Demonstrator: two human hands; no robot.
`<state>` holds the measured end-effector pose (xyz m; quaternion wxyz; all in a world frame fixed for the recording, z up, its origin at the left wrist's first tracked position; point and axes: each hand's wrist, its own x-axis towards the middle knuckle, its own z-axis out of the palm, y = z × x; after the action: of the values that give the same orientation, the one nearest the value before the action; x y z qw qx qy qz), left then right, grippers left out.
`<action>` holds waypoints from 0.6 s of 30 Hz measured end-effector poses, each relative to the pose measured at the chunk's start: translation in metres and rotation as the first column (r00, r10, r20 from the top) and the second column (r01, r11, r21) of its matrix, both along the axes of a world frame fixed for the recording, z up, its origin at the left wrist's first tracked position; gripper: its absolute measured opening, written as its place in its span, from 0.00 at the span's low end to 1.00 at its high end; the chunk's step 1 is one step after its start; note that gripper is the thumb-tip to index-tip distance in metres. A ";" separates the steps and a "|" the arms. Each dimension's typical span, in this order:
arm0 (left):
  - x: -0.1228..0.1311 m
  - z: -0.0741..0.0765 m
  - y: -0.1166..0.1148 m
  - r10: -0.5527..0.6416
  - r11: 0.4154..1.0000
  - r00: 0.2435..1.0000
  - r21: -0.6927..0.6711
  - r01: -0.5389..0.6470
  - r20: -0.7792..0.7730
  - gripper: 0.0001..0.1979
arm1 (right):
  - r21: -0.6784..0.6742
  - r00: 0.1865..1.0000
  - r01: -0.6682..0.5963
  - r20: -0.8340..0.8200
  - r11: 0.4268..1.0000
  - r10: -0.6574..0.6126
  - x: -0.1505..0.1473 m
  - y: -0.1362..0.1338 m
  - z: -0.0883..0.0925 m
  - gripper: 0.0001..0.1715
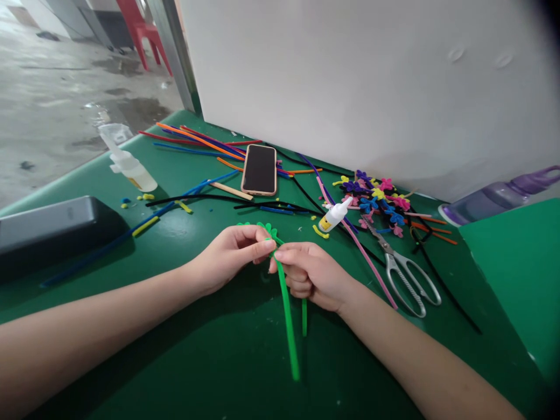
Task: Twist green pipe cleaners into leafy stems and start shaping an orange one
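A bright green pipe cleaner [287,326] is pinched between my two hands over the middle of the green table. My left hand [238,251] is closed on its looped, petal-like upper part. Close beside it, my right hand [308,271] grips it just below the loops, with the long straight end hanging toward me. Another short green length [304,318] shows under my right hand; whether it is the same piece I cannot tell. Beyond my right hand stands a small white glue bottle [335,216], tilted in view. Scissors [405,271] lie to the right.
A phone [259,170] lies behind my hands among loose coloured pipe cleaners [196,140]. A heap of small pipe-cleaner flowers [376,195] sits at the back right, near a purple bottle [499,195]. At left are a clear dispenser bottle [133,169] and a dark case [61,224].
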<state>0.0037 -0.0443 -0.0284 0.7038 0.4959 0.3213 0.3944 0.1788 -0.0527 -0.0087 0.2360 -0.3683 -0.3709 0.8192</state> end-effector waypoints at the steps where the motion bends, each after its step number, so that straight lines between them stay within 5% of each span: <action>1: 0.000 0.000 0.000 0.013 1.000 1.000 0.007 -0.013 -0.013 0.11 | 0.001 1.000 0.009 0.013 1.000 -0.009 -0.001 -0.001 0.001 0.10; 12: 0.001 -0.005 0.001 0.095 0.995 0.994 0.020 -0.094 -0.048 0.12 | 0.100 0.987 0.109 0.111 0.989 -0.120 -0.003 -0.003 0.000 0.13; 15: 0.000 -0.006 0.001 0.071 0.997 0.995 0.036 -0.068 -0.073 0.13 | 0.306 0.952 0.061 0.269 0.950 -0.148 -0.003 -0.006 0.001 0.12; 18: 0.000 -0.005 -0.001 0.080 0.996 0.992 0.051 -0.076 -0.096 0.13 | 0.547 0.877 -0.020 0.412 0.837 -0.249 -0.005 -0.010 0.001 0.11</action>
<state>0.0038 -0.0450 -0.0339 0.6594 0.5181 0.3652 0.4042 0.1743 -0.0625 -0.0075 0.2830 -0.4957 -0.6066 0.5533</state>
